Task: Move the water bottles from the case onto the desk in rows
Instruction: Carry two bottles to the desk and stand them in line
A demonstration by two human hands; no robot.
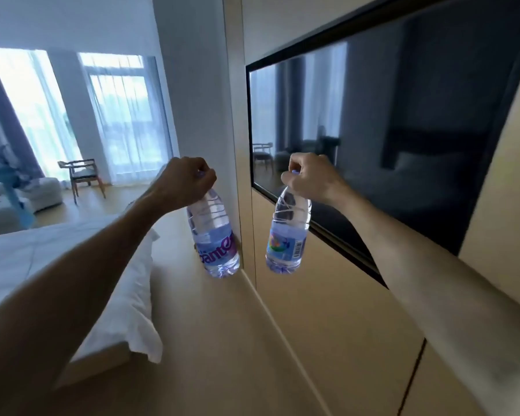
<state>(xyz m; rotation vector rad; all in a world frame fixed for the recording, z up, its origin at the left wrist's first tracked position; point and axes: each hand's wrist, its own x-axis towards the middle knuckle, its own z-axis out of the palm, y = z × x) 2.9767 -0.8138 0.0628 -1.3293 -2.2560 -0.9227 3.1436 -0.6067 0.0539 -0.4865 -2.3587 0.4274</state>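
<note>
Mid-carry: left hand [189, 183] and right hand [308, 178] each clamped round the neck of a water bottle [213, 235], [288, 232] hanging beside the television [403, 130], case and desk unseen, setting down still ahead.

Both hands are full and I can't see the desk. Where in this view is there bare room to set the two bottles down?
No desk or case shows here. The left hand and right hand each hold a water bottle by the cap. The only bare patch is the wood floor, between the bed with its pillow and the panelled wall under the TV.
</note>
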